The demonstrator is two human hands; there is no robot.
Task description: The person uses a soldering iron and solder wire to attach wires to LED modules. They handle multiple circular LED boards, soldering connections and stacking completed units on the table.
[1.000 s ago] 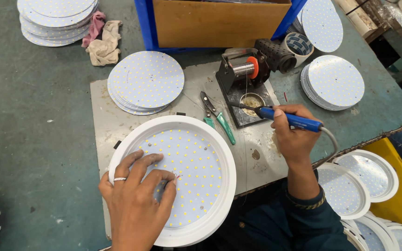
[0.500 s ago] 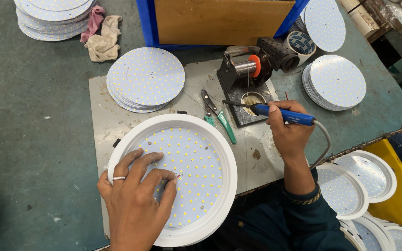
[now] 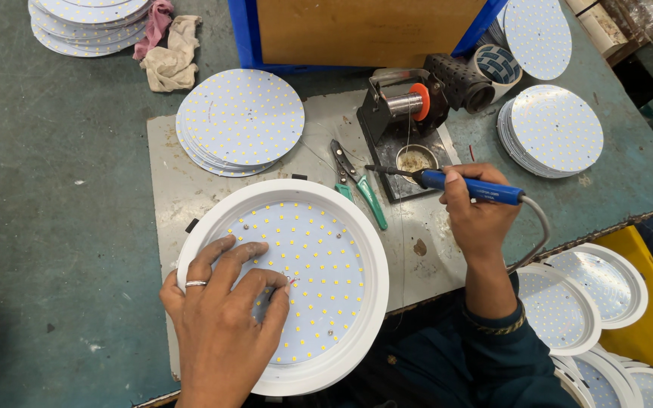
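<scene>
My left hand [image 3: 224, 321] rests spread, palm down, on a round white light fixture [image 3: 285, 283], fingertips pressing the dotted LED board set inside its rim. A ring sits on one finger. Two fingertips pinch something tiny and reddish at the board; I cannot tell what it is.

The fixture lies on a grey metal sheet [image 3: 171, 193], and I place everything else from the fixture. My right hand [image 3: 478, 215] is to its right, just past the rim, closed around the blue handle of a soldering iron [image 3: 451, 181]. The iron points left, its dark tip hovering above and to the right of the fixture. Its grey cord loops down past my wrist.

Just beyond the fixture's upper right rim lie green-handled cutters [image 3: 358, 187]. Right beside them, further from me, stands a black solder stand [image 3: 402, 128] with a spool and a small round tin of flux.

Beyond the fixture's upper left rim sits a stack of loose LED discs [image 3: 239, 121]. A second stack [image 3: 553, 130] lies far right. A crumpled rag [image 3: 171, 57] lies well beyond, to the upper left. More white fixtures [image 3: 580, 295] crowd the lower right, near my dark sleeve.
</scene>
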